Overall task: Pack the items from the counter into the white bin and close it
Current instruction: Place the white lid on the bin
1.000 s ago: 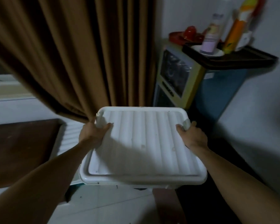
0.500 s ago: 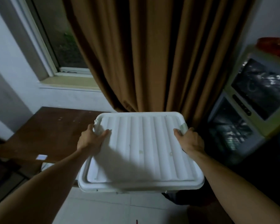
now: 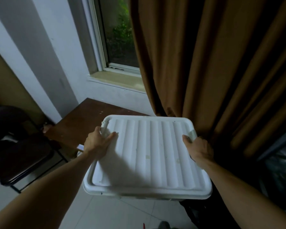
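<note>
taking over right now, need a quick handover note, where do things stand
Left hand: grip on the white bin's left edge, thumb on the lid.
Right hand: grip on the right edge.
Bin: held in the air by the brown curtain, beside the brown table.
Done: lid on; contents hidden.
Left: probably set the bin down and check that it is closed.

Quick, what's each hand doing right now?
Left hand: grips the bin by its left edge.
Right hand: grips its right edge.
</note>
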A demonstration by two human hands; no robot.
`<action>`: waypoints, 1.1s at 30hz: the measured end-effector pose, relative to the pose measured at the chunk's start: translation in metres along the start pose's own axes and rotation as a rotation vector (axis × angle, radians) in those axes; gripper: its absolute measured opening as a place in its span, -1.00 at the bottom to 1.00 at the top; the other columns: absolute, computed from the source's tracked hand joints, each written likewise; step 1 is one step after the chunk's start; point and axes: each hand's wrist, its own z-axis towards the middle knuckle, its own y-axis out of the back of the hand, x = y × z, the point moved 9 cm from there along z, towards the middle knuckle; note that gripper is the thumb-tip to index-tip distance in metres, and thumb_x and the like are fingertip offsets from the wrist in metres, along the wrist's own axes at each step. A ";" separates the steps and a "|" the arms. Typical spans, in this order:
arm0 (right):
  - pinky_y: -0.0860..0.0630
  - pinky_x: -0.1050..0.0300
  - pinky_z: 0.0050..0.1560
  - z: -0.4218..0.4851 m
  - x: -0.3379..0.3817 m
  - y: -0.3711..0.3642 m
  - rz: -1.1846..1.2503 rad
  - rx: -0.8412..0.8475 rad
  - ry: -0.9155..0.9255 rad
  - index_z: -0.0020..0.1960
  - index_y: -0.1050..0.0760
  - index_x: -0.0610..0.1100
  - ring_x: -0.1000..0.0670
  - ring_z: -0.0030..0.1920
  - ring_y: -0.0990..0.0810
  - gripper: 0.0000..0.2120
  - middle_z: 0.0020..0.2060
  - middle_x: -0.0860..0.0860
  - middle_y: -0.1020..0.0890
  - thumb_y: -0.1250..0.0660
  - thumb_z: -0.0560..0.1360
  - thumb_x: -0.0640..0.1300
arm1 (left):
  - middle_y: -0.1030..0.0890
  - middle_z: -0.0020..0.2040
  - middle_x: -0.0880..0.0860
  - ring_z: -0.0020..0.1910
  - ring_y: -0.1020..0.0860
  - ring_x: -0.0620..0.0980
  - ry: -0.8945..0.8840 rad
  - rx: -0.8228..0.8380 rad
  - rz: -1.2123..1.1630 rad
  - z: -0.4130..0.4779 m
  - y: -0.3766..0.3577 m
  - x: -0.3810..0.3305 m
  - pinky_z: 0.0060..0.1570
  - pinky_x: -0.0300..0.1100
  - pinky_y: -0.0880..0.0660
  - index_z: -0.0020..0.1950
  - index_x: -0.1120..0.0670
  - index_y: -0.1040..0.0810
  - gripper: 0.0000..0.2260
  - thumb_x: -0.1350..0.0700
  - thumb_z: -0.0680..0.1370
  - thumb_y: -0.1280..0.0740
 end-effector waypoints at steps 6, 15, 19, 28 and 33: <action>-0.41 0.12 -0.30 0.036 0.039 -0.034 -0.016 0.068 0.034 -0.02 -0.51 -0.22 -0.17 -0.18 -0.59 -0.35 -0.14 -0.15 -0.59 -0.12 0.50 0.39 | -0.58 -0.10 -0.05 -0.20 -0.58 0.00 0.096 -0.023 0.013 0.029 -0.005 0.029 -0.17 0.04 -0.62 0.17 -0.10 -0.43 -0.28 -0.58 0.24 -0.22; -0.41 0.10 -0.26 0.109 0.110 -0.080 0.010 0.122 0.117 0.08 -0.49 -0.27 -0.21 -0.14 -0.61 -0.35 -0.09 -0.20 -0.62 -0.14 0.52 0.35 | -0.59 -0.07 0.00 -0.19 -0.58 0.05 0.200 -0.077 0.042 0.090 -0.018 0.050 -0.16 0.00 -0.60 0.17 -0.09 -0.41 -0.32 -0.55 0.28 -0.21; -0.46 0.08 -0.26 0.126 0.133 -0.088 0.033 0.125 0.138 0.11 -0.47 -0.27 -0.21 -0.15 -0.61 -0.32 -0.10 -0.20 -0.61 -0.13 0.51 0.37 | -0.59 -0.03 0.02 -0.14 -0.60 0.10 0.239 -0.069 0.011 0.104 -0.020 0.060 -0.11 0.07 -0.62 0.23 -0.10 -0.36 -0.28 -0.56 0.27 -0.20; -0.43 0.10 -0.29 0.150 0.180 -0.130 0.011 0.168 0.044 0.09 -0.47 -0.21 -0.14 -0.23 -0.55 -0.23 -0.19 -0.10 -0.55 -0.14 0.39 0.50 | -0.51 -0.11 -0.03 -0.32 -0.48 -0.09 0.200 -0.001 0.093 0.184 -0.025 0.086 -0.46 -0.19 -0.40 0.27 -0.05 -0.33 -0.34 -0.50 0.39 -0.17; -0.55 0.05 -0.18 0.142 0.208 -0.150 -0.006 0.128 -0.028 0.07 -0.53 -0.25 -0.17 -0.13 -0.62 -0.29 -0.13 -0.15 -0.64 -0.23 0.42 0.42 | -0.59 0.08 0.09 -0.13 -0.56 0.08 0.173 0.114 0.122 0.241 -0.036 0.113 -0.19 -0.01 -0.57 0.33 -0.02 -0.30 -0.29 -0.50 0.39 -0.17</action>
